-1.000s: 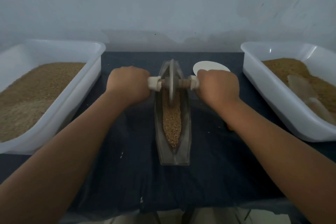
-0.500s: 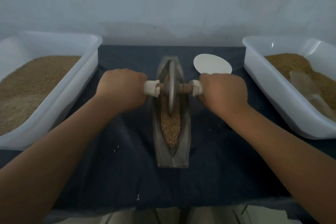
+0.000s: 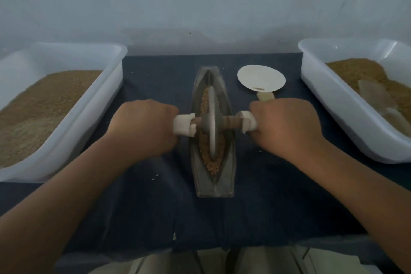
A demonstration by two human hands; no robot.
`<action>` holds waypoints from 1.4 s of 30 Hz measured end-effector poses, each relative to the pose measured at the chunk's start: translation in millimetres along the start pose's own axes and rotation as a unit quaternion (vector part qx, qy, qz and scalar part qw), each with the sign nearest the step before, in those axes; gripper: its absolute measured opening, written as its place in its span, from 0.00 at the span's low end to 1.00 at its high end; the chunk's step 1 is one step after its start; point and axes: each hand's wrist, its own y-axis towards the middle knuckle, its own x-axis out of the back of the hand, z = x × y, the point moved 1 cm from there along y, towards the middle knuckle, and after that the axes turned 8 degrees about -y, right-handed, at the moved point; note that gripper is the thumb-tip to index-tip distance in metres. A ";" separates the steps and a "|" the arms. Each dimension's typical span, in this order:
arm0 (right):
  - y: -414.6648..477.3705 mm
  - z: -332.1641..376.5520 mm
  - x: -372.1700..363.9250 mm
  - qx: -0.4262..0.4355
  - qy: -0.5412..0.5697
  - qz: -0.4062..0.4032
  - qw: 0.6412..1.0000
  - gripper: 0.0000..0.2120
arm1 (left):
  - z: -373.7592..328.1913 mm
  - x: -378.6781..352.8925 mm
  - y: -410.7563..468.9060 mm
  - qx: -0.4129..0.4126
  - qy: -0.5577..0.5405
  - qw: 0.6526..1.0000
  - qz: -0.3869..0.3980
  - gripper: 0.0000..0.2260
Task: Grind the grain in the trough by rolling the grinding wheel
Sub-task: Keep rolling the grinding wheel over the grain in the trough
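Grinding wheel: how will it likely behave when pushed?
Standing on its thin edge, the grinding wheel probably rolls readily. It would likely tip without the left hand and right hand gripping its axle. Looks solid, probably heavy.

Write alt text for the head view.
The left hand and right hand grip the handle of a grinding wheel standing in a trough of grain. A left tub and right tub hold more grain; a round paddle lies beyond.

Two bare forearms reach forward from the lower corners and converge toward the middle. The left hand and right hand are closed fists with knuckles up, level with each other, each gripping one wrapped end of the axle.
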 end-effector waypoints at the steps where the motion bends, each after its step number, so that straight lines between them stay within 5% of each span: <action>1: 6.5 -1.4 -1.2 0.004 -0.001 -0.005 1.000 0.18 | 0.3 -1.6 4.1 0.013 -0.006 1.000 0.001 0.11; 4: 42.5 -4.3 -19.6 0.000 0.004 0.001 1.000 0.23 | 2.1 -6.5 38.1 0.044 -0.003 0.999 -0.014 0.10; 7: 77.5 -5.0 -38.1 -0.059 0.002 0.021 0.998 0.16 | 4.4 -2.5 80.7 0.053 0.020 0.997 -0.056 0.10; 10: 84.1 -4.6 -35.3 -0.076 0.019 0.023 0.997 0.17 | 3.8 6.9 96.8 0.045 0.018 0.999 -0.020 0.10; 14: 39.8 -2.4 -16.8 -0.039 -0.001 0.044 0.998 0.14 | -0.9 5.5 54.9 0.033 0.001 0.999 0.007 0.09; 20: -9.7 1.7 13.1 0.013 0.010 -0.005 1.000 0.20 | -2.8 -2.1 -26.0 -0.012 0.000 0.996 -0.085 0.13; 29: 77.5 -6.5 -48.8 -0.083 -0.003 -0.012 0.996 0.14 | -0.7 10.1 89.0 0.048 0.045 0.997 -0.047 0.07; 42: 5.8 -0.7 -8.2 -0.026 0.003 0.020 0.999 0.18 | 0.1 3.3 21.7 -0.007 0.020 1.000 -0.002 0.10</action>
